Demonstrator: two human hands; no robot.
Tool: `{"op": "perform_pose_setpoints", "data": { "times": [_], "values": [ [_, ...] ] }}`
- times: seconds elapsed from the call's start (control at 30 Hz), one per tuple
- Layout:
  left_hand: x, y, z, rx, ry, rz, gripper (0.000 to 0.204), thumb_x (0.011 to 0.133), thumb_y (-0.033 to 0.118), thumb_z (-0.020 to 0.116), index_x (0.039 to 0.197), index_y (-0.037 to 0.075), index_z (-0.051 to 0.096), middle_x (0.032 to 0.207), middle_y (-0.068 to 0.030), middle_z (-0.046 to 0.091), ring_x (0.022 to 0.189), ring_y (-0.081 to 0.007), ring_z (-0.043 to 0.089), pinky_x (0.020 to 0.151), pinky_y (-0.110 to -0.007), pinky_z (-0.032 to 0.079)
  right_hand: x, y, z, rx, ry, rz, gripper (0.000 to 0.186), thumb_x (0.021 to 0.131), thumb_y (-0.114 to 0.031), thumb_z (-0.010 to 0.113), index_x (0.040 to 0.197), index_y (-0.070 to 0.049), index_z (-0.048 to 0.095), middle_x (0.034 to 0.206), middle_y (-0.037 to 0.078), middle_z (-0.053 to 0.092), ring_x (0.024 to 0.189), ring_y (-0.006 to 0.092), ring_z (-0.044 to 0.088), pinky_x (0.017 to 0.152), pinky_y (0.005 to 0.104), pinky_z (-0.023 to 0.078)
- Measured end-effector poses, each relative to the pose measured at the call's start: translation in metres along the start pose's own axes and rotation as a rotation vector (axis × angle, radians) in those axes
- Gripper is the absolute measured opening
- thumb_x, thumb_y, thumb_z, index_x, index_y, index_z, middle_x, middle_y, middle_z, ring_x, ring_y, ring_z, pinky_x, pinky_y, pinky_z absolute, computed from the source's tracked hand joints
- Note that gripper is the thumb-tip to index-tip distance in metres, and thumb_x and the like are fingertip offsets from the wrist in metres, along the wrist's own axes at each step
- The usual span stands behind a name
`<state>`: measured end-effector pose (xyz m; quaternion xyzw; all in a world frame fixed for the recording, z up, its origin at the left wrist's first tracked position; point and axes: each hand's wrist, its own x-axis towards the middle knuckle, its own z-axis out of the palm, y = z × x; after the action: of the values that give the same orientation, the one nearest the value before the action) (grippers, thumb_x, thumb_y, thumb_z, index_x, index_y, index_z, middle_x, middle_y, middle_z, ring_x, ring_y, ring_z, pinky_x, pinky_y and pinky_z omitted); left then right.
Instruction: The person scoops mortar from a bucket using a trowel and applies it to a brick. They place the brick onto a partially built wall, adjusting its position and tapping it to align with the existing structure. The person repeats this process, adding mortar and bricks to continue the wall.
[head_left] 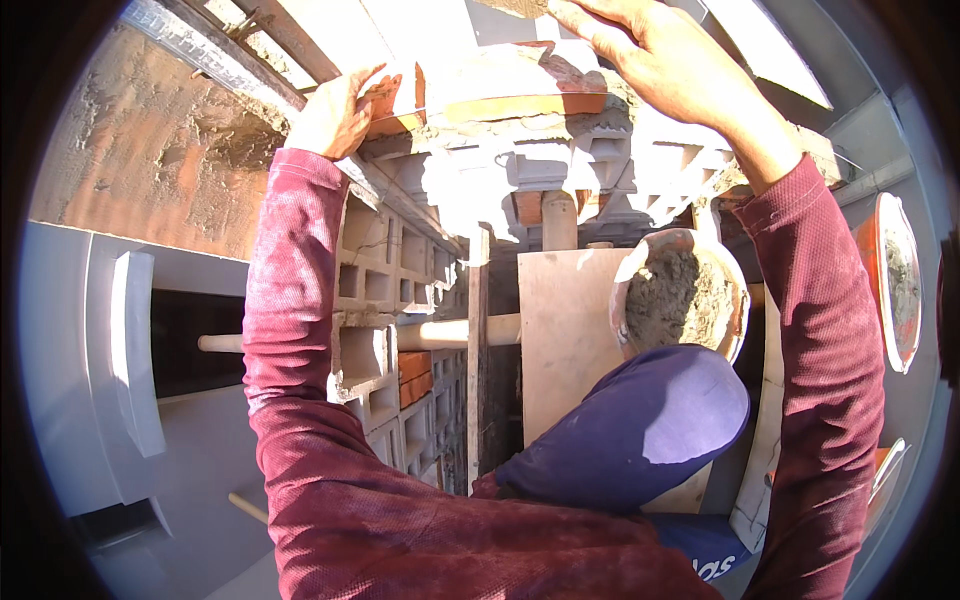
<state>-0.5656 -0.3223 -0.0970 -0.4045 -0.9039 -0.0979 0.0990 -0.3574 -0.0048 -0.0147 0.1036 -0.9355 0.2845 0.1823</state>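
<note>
While a mortar bucket (623, 300) sits below, an orange brick (405, 105) lies just right of the left hand (330, 115).
That nearer hand touches it, though grasp and long axis cannot be told; farther right, a bedded brick (525, 107) points left-to-right, and the right hand (660, 50) extends its fingers outward, hold unclear.

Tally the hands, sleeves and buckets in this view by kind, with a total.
Hands: 2 (left hand, right hand)
Maroon sleeves: 2
Buckets: 3 (one right of centre, two near the right edge, the lower partly hidden)
Total: 7
</note>
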Motion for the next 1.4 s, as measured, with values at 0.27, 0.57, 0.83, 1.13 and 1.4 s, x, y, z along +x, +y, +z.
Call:
{"op": "perform_pose_setpoints", "data": {
  "times": [0.27,0.57,0.83,1.13,1.4],
  "values": [
    [0.023,0.042,-0.008,0.334,-0.347,-0.203,0.077,0.074,0.034,0.087,0.14,0.01,0.056,0.127,-0.0153,0.067,0.117,-0.0313,0.065,0.1,-0.041,0.052,0.006,0.017,0.037,-0.403,-0.102,0.009,0.039,0.103,-0.038,0.053,0.132,-0.015,0.066,0.11,0.017,0.072,0.096,0.0333,0.071,0.088,0.0405,0.055],
    [-0.016,0.024,0.038,0.115,0.175,-0.094,0.028,0.089,0.008,0.066,0.116,0.008,0.071,0.115,-0.013,0.07,0.105,-0.0312,0.067,0.092,-0.04,0.054,0.04,-0.004,0.038,-0.37,0.081,-0.407,0.036,0.095,-0.032,0.061,0.122,-0.007,0.065,0.094,0.017,0.071,0.077,0.0356,0.068,0.072,0.0452,0.055],
    [-0.018,0.025,0.041,0.222,0.207,-0.054,0.024,0.094,0.016,0.058,0.113,0.008,0.071,0.113,-0.0142,0.071,0.104,-0.031,0.068,0.092,-0.04,0.053,0.062,0.008,0.063,-0.295,-0.096,-0.446,0.034,0.096,-0.032,0.062,0.119,-0.009,0.068,0.093,0.016,0.072,0.079,0.0351,0.069,0.074,0.0438,0.055],
    [-0.022,0.012,0.043,0.231,0.248,0.002,0.027,0.092,0.011,0.06,0.117,0.009,0.071,0.113,-0.0111,0.072,0.102,-0.0309,0.068,0.093,-0.04,0.053,0.059,0.01,0.063,-0.099,-0.014,-0.571,0.025,0.098,-0.027,0.056,0.103,-0.005,0.067,0.085,0.019,0.066,0.08,0.0377,0.065,0.075,0.0473,0.052],
    [-0.018,0.018,0.042,0.143,0.176,-0.058,0.027,0.09,0.006,0.062,0.115,0.01,0.071,0.115,-0.0104,0.072,0.103,-0.0302,0.069,0.091,-0.039,0.054,0.05,-0.005,0.015,-0.085,-0.263,-0.15,0.036,0.103,-0.031,0.046,0.115,-0.005,0.069,0.097,0.023,0.071,0.09,0.0414,0.069,0.085,0.048,0.054]
  ]
}}
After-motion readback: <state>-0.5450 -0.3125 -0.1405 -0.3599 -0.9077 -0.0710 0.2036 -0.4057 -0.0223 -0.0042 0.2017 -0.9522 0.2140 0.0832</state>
